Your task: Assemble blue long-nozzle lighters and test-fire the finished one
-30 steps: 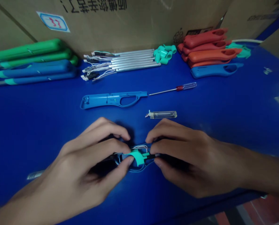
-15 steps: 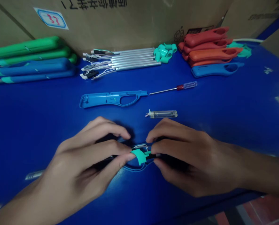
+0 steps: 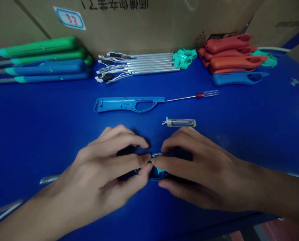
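My left hand [image 3: 109,164] is closed, thumb and index fingertip pinched at a teal lighter trigger [image 3: 160,170], mostly hidden under fingers. Beneath both hands lies a blue lighter handle half [image 3: 154,177], open side up, with white wires showing at its upper edge. My right hand [image 3: 197,167] curls over the right part of this half; its index finger presses across the trigger and its thumb rests by the lower edge. Just beyond the hands lies a clear fuel tank [image 3: 181,123]. Farther back is another blue handle half [image 3: 114,104], hollow side up.
A screwdriver [image 3: 199,95] lies right of the far handle half. Along the cardboard box [image 3: 159,26] are green and blue lighters [image 3: 51,67], metal tubes with wires [image 3: 152,62], teal rings [image 3: 183,58], and red, orange and blue handle shells [image 3: 230,62]. A metal piece [image 3: 49,179] lies beside my left forearm.
The teal trigger has gone from plainly visible to mostly covered, as my right index finger moved left over it. My fingertips are closer together. The whole view has shifted slightly.
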The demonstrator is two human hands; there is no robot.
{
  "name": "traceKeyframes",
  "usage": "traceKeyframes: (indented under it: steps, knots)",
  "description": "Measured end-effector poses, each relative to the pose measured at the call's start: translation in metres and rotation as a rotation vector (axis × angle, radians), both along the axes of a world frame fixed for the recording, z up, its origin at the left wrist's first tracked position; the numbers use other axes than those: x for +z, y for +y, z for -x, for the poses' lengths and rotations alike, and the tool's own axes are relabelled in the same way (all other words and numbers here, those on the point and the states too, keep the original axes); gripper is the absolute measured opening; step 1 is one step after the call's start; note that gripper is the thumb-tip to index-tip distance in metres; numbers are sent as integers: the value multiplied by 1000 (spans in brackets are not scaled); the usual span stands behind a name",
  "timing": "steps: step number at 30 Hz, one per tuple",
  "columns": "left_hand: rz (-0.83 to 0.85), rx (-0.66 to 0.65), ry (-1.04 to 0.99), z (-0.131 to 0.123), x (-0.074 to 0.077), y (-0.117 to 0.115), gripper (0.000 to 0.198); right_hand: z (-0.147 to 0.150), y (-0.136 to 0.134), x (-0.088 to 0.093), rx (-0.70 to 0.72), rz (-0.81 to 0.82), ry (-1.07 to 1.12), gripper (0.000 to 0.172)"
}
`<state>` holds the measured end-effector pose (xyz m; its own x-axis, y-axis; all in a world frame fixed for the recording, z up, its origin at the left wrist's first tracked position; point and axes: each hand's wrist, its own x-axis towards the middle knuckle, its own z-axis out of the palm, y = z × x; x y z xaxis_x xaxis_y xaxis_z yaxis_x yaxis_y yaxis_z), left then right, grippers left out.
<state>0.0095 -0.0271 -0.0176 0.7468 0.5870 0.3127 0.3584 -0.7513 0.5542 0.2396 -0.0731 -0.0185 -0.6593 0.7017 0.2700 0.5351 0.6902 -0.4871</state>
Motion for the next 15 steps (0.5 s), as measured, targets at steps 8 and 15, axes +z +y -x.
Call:
traceKeyframes:
  steps: [8, 15]
  knots:
    - [90, 15, 60, 6, 6, -2, 23, 1, 0, -4, -14, -9, 36, 23]
    - [121, 14, 161, 6, 13, 2, 20, 2, 0, -3, -14, -3, 53, 22]
